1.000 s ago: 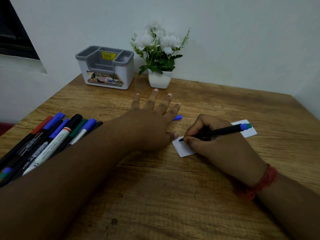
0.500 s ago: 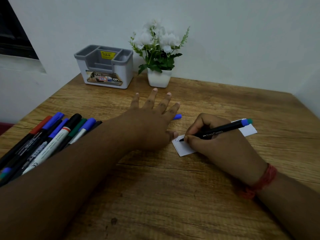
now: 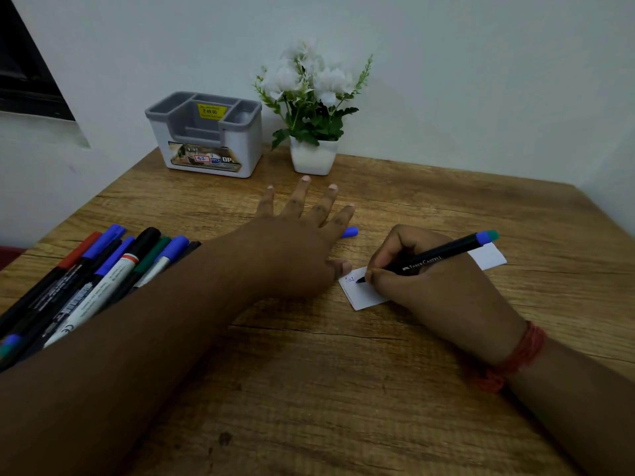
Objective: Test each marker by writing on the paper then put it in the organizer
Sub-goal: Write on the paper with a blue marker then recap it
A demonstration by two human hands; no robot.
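Note:
My right hand (image 3: 436,286) grips a black marker (image 3: 443,257) with a blue end, its tip touching a small white paper slip (image 3: 360,293) that carries a few small marks. My left hand (image 3: 295,242) lies flat on the table with fingers spread, its thumb against the slip's left edge. A blue cap (image 3: 350,231) pokes out from under the left fingers. Several capped markers (image 3: 96,276) in red, blue, black and green lie at the left, partly hidden by my left forearm. The grey and white organizer (image 3: 206,139) stands at the back with no markers showing in it.
A white pot of white flowers (image 3: 312,108) stands right of the organizer against the wall. The wooden table (image 3: 326,389) ends at a wall behind and on the right. A red thread band (image 3: 515,355) circles my right wrist.
The marker tip has shifted slightly across the slip and small written marks now show on it. My left hand has stayed flat in place.

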